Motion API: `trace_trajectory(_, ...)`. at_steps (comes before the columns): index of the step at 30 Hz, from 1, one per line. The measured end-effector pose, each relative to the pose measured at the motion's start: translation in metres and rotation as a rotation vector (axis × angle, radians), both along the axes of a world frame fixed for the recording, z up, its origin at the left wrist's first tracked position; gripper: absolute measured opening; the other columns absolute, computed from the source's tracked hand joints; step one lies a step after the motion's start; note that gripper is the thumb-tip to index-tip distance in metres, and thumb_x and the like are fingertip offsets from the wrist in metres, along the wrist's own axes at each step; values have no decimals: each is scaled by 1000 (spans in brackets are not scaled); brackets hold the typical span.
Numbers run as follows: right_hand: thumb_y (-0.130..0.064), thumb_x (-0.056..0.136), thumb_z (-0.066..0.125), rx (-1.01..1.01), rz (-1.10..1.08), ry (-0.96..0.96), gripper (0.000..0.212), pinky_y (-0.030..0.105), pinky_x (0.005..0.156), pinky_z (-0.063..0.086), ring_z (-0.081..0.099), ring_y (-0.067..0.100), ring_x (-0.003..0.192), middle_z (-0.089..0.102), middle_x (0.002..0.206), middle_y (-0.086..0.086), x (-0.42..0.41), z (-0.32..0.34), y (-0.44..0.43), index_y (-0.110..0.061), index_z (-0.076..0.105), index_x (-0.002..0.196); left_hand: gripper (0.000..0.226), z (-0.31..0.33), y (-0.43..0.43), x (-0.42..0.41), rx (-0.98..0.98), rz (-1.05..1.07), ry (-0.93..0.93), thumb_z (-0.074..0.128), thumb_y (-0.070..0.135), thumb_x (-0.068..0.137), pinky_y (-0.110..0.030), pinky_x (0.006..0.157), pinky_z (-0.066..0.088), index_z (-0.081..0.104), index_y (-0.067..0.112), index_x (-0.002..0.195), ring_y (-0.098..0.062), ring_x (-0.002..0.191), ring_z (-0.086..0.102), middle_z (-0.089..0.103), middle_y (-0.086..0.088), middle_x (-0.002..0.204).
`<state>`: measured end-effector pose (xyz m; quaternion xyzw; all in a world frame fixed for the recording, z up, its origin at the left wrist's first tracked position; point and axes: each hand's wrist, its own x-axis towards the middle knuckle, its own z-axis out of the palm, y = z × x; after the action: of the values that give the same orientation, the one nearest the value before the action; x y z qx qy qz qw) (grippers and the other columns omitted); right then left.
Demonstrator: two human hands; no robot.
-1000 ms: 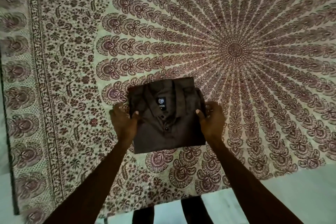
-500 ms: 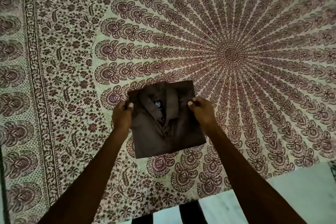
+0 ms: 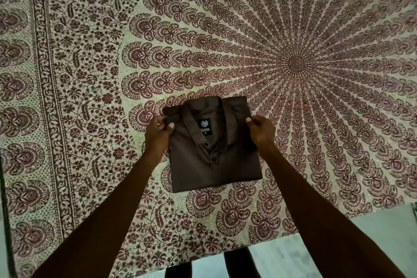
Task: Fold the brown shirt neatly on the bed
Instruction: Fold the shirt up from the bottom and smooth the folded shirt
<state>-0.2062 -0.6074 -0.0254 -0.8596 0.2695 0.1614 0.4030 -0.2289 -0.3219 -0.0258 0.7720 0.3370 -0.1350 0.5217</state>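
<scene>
Brown shirt [image 3: 214, 160], black neck label [image 3: 205, 127]; bedspread [image 3: 225, 40] cream, maroon mandala print, perhaps faded.

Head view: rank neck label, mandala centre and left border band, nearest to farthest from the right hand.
1. Neck label, just left of the right hand.
2. Mandala centre, beyond it, rightward.
3. Left border band, far left.

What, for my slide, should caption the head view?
Left hand and right hand pinch the folded brown shirt on the bedspread.

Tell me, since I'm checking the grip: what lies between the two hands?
Head view: the brown shirt, its collar and label, between left hand and right hand.
</scene>
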Motion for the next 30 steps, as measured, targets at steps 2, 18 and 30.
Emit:
trace_trajectory(2, -22, 94, 60, 6, 19, 24, 20, 14, 51, 32, 54, 19, 74, 59, 68, 1, 4, -3, -1, -7, 70, 86, 26, 0, -3, 4, 14, -13, -22, 63, 7, 88, -40, 92, 51, 56, 4, 113, -25, 102, 62, 64, -18, 115)
trace_trajectory(18, -26, 96, 48, -135, 247, 26, 28, 33, 75, 44, 63, 37, 92, 68, 95, 23, 35, -10, -1, -6, 68, 94, 23, -2, -5, 26, 359, -135, -103, 57, 16, 94, -31, 81, 43, 58, -2, 108, -31, 96, 62, 66, -18, 104)
trace_trajectory(30, -32, 95, 51, -374, 156, -177, 27, 39, 79, 44, 57, 35, 98, 61, 105, 16, 25, -20, 11, -8, 57, 105, 19, -7, -4, 23, 567, -175, -264, 59, 20, 90, -38, 78, 47, 57, 7, 104, -27, 98, 54, 55, -14, 110)
